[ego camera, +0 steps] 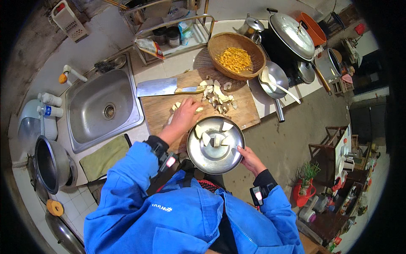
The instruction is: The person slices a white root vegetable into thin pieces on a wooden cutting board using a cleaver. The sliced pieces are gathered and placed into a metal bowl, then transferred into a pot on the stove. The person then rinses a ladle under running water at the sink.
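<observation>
My right hand (251, 159) grips the rim of a round stainless steel plate (211, 163), its thumb on the upper edge. Several pale cut chunks (206, 138) of a peeled vegetable lie in the plate. Over the wooden cutting board (158, 111), my left hand (184, 115) reaches down among more pale pieces (176, 105); its fingers hide whether it holds any. Beyond that hand a cleaver (158, 87) lies flat, blade to the left. Pale and brown peelings (219, 96) are heaped beside the end of its handle.
A steel sink (90, 101) is set in the counter at left. A wicker basket (217, 43) of yellow-orange bits stands at the board's far edge. Right of it sit a small pan (277, 68) with a white ladle (284, 90) and a large lidded wok (291, 36).
</observation>
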`<state>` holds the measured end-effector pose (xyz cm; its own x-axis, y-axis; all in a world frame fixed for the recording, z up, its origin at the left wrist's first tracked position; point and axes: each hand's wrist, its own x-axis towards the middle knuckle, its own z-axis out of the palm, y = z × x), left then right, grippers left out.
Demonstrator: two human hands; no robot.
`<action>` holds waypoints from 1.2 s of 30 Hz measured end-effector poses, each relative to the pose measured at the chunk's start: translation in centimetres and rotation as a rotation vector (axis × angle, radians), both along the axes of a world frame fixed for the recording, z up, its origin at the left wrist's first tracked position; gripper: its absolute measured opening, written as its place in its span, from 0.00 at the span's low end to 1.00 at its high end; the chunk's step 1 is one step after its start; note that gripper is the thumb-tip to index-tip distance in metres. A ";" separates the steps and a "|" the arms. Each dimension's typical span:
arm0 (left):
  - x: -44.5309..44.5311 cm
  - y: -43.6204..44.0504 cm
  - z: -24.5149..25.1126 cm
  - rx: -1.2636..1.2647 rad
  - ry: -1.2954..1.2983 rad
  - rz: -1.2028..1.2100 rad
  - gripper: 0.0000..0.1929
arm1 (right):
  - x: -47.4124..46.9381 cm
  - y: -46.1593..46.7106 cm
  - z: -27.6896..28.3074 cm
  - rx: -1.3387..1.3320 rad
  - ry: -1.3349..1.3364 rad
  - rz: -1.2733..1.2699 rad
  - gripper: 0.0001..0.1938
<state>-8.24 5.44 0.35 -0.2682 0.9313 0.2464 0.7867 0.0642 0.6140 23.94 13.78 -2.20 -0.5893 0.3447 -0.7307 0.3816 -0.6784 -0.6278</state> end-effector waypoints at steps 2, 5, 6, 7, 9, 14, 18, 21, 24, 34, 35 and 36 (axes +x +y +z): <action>-0.7 1.2 -1.5 -0.093 0.122 -0.081 0.19 | 1.1 0.1 -0.2 0.017 -0.012 -0.024 0.19; -1.3 2.2 -3.1 -0.291 0.259 -0.220 0.22 | 2.0 0.2 0.0 0.046 -0.016 -0.030 0.20; -1.6 2.4 -3.5 -0.291 0.290 -0.240 0.23 | 2.1 0.2 0.0 0.058 -0.008 -0.024 0.20; -1.9 2.4 -3.7 -0.311 0.321 -0.261 0.23 | 2.1 0.2 0.2 0.060 -0.008 -0.026 0.20; -2.7 2.7 -4.1 -0.288 0.269 -0.301 0.24 | 1.9 0.2 0.3 0.065 -0.001 -0.028 0.20; -4.5 3.5 -4.0 -0.230 0.064 -0.342 0.24 | 1.3 0.5 0.5 0.070 -0.003 -0.024 0.20; -2.9 3.3 -1.9 -0.156 -0.252 -0.186 0.23 | 0.8 0.8 0.3 0.068 0.015 -0.028 0.19; 0.6 2.2 0.4 -0.014 -0.351 -0.242 0.23 | 0.2 1.0 -0.3 0.064 -0.004 0.015 0.19; 4.1 0.7 2.1 -0.106 -0.323 -0.235 0.23 | -0.2 0.8 -1.0 0.032 0.071 -0.018 0.20; -3.3 0.5 -1.9 -0.403 0.142 0.245 0.29 | 0.6 0.8 -1.6 0.040 0.043 -0.032 0.20; -3.7 0.5 -2.6 -0.393 0.154 0.200 0.29 | 0.5 0.8 -1.5 0.045 0.044 -0.028 0.20; -4.2 0.7 -3.2 -0.371 0.164 0.170 0.28 | 0.4 0.7 -1.5 0.053 0.021 -0.030 0.20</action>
